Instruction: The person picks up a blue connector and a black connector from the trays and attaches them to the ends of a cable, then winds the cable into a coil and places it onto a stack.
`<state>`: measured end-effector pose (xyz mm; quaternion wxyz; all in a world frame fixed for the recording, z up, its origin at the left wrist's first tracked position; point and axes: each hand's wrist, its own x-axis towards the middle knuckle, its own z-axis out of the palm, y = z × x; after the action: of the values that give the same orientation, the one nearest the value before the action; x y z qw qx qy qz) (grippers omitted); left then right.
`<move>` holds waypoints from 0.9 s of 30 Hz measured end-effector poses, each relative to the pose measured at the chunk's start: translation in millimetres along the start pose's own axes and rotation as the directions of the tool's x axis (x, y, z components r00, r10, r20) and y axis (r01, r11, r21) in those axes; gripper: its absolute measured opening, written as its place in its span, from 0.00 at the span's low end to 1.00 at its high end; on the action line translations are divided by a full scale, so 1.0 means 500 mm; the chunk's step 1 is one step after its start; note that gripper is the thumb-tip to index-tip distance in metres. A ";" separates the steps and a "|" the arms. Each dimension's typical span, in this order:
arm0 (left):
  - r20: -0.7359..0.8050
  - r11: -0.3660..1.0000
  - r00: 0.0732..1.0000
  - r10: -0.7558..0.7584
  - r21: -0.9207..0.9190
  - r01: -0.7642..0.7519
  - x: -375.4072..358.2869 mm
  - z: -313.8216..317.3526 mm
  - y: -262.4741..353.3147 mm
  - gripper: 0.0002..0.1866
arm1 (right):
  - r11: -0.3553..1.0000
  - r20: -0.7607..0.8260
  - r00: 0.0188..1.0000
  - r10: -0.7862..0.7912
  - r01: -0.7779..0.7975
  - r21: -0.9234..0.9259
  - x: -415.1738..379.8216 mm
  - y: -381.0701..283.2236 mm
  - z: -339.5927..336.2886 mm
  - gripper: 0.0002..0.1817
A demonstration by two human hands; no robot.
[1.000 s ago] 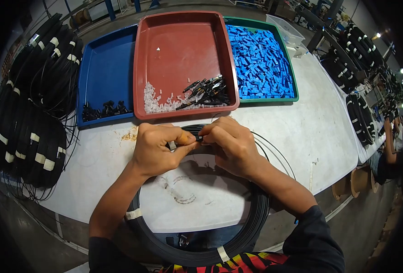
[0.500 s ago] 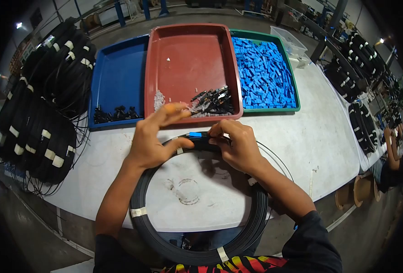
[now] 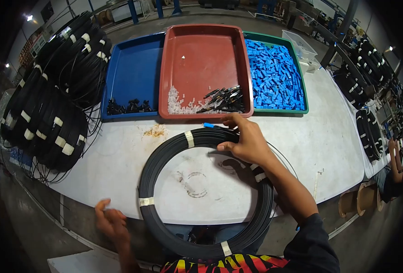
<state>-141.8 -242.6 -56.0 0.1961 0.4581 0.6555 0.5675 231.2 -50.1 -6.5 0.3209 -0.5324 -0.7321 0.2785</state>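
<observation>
Black, round cable coil (image 3: 149, 177): the right hand (image 3: 248, 140) spans its far side, fingers' grip unclear; left of it, the left hand (image 3: 112, 223) hangs slack-fingered, empty. Coil handling, apparently; steadiness needed next.

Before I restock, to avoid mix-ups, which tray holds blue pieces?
The green tray, rightmost of the three: blue pieces spread across it. The red tray holds whitish pieces and dark ones; the blue tray, black ones.

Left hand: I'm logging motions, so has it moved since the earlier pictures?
Yes: judged against the red tray, the left hand has moved left and down the picture, away from the tray, and is now clear of the coil.
</observation>
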 end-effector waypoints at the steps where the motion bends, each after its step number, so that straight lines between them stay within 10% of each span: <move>1: 0.008 0.997 1.000 -0.029 -0.071 0.030 -0.039 -0.013 -0.031 0.23 | 0.998 -0.016 0.999 -0.041 0.040 -0.053 0.000 0.002 0.002 0.38; 6: 0.272 0.664 0.933 -0.234 -0.656 0.358 -0.193 0.056 -0.036 0.42 | 0.998 0.053 0.997 -0.051 0.053 -0.032 0.016 0.012 0.004 0.43; 12: 0.488 0.409 0.822 -0.294 -0.713 0.570 -0.212 0.097 0.106 0.52 | 0.971 0.138 0.982 -0.132 0.156 -0.182 0.032 0.014 0.003 0.45; 24: 0.122 0.676 0.992 0.033 -0.734 0.068 -0.147 0.110 0.219 0.63 | 0.953 -0.258 0.937 -0.235 0.275 0.129 0.026 -0.175 -0.126 0.37; 27: -0.015 0.746 0.934 0.357 -0.597 -0.295 -0.089 0.102 0.219 0.36 | 0.891 -0.382 0.863 -0.331 0.419 0.173 0.011 -0.229 -0.171 0.34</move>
<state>-38.4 -257.2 19.2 0.2588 0.5094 0.3455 0.7445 226.5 -71.0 134.9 0.5561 -0.3740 -0.7139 0.2032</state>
